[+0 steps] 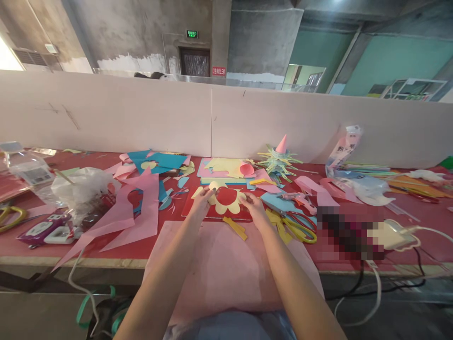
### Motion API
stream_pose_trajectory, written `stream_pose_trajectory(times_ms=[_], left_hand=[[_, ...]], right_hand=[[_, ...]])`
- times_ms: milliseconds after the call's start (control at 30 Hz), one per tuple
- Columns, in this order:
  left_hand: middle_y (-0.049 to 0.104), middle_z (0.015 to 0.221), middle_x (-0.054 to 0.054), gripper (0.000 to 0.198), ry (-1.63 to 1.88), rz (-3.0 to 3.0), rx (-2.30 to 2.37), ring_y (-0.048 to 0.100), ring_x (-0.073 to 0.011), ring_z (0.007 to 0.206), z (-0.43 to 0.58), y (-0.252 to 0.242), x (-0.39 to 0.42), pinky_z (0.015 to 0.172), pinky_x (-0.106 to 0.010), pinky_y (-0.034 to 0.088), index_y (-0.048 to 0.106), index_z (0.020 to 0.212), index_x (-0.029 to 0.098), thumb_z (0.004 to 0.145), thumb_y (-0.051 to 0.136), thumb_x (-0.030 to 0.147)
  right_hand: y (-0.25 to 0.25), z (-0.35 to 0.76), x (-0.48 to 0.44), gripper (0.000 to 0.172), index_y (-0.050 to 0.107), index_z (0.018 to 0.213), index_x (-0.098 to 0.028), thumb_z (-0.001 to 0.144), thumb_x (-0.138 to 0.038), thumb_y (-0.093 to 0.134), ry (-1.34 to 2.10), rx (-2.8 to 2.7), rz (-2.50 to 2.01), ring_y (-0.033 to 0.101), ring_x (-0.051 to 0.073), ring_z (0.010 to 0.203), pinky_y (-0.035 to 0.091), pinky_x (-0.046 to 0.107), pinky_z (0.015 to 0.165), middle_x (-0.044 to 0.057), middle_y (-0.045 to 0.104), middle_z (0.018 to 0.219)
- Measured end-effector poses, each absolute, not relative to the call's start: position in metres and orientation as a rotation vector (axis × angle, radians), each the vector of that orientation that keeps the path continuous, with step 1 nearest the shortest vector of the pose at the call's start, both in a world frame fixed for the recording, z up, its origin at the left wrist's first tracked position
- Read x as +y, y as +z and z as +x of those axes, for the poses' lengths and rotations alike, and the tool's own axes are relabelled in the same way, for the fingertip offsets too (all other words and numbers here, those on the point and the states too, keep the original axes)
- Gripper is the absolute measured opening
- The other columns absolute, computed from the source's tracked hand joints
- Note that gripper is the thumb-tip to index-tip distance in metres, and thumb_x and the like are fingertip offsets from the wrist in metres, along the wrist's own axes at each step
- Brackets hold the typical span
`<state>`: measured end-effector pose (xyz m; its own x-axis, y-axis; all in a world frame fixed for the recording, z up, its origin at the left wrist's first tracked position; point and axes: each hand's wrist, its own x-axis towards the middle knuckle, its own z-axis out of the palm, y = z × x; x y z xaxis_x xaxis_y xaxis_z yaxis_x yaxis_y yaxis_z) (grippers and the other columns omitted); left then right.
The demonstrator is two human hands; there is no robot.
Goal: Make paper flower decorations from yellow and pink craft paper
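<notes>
Between my two hands is a pale yellow paper piece [228, 208] with scalloped, petal-like edges and a round opening in its middle. My left hand [202, 200] pinches its left end, near a rounded lobe. The right end is between the fingers of my right hand [253, 206]. Below the cut-out lies a red sheet [191, 206], and red shows through the opening. Two yellow strips [235, 228] rest just nearer to me, on the edge of a large pink sheet [226, 269].
Yellow-handled scissors [300, 228] and a pink glue gun [300, 200] lie right. Behind them stands a paper cone figure [281, 158]. Pink paper scraps [146, 208], a plastic bag [83, 189] and a bottle [26, 165] are left. A white partition [141, 113] runs behind the table.
</notes>
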<state>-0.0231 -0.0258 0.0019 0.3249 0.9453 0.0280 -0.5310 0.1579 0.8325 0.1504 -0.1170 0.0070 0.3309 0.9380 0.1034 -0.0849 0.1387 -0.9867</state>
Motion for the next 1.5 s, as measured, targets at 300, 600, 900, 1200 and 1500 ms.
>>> stream_pose_trajectory(times_ms=[300, 600, 900, 1200, 1500], left_hand=[[0.067, 0.080, -0.001, 0.020, 1.128, 0.819, 0.590, 0.063, -0.0100, 0.078, -0.021, -0.004, -0.022, 0.073, -0.020, 0.049, 0.062, 0.084, 0.015, 0.067, 0.072, 0.021], [0.065, 0.071, -0.001, 0.021, 1.109, 0.803, 0.583, 0.063, -0.0103, 0.068, -0.021, -0.003, -0.024, 0.064, -0.020, 0.049, 0.061, 0.080, 0.015, 0.065, 0.073, 0.024], [0.066, 0.068, -0.002, 0.029, 1.148, 0.821, 0.625, 0.063, -0.0126, 0.067, -0.021, -0.002, -0.025, 0.059, -0.020, 0.047, 0.063, 0.075, 0.015, 0.058, 0.076, 0.035], [0.067, 0.068, -0.004, 0.033, 1.154, 0.977, 0.765, 0.059, -0.0129, 0.059, -0.021, 0.001, -0.029, 0.053, -0.022, 0.044, 0.065, 0.070, 0.014, 0.061, 0.071, 0.045], [0.063, 0.068, 0.000, 0.035, 1.223, 1.064, 0.756, 0.061, -0.0135, 0.067, -0.021, 0.000, -0.028, 0.061, -0.024, 0.048, 0.055, 0.069, 0.018, 0.062, 0.067, 0.050]], right_hand=[[0.008, 0.147, -0.123, 0.035, 0.064, 0.084, -0.017, 0.067, -0.048, 0.066, 0.981, -1.172, -1.292, 0.039, 0.007, 0.045, 0.027, 0.021, 0.041, -0.001, 0.057, 0.067], [0.002, 0.150, -0.120, 0.033, 0.056, 0.072, -0.015, 0.067, -0.047, 0.066, 1.019, -1.132, -1.272, 0.026, 0.005, 0.047, 0.017, 0.020, 0.043, -0.006, 0.037, 0.057], [0.005, 0.149, -0.122, 0.036, 0.041, 0.065, -0.019, 0.076, -0.049, 0.057, 1.056, -1.214, -1.159, 0.025, 0.005, 0.041, 0.016, 0.022, 0.041, -0.008, 0.033, 0.046], [-0.005, 0.152, -0.116, 0.038, 0.041, 0.065, -0.020, 0.075, -0.054, 0.055, 1.001, -1.186, -1.209, 0.024, 0.005, 0.038, 0.015, 0.021, 0.039, -0.009, 0.031, 0.046], [-0.002, 0.151, -0.116, 0.036, 0.045, 0.066, -0.019, 0.074, -0.053, 0.057, 0.943, -1.158, -1.185, 0.025, 0.004, 0.037, 0.017, 0.020, 0.038, -0.009, 0.031, 0.046]])
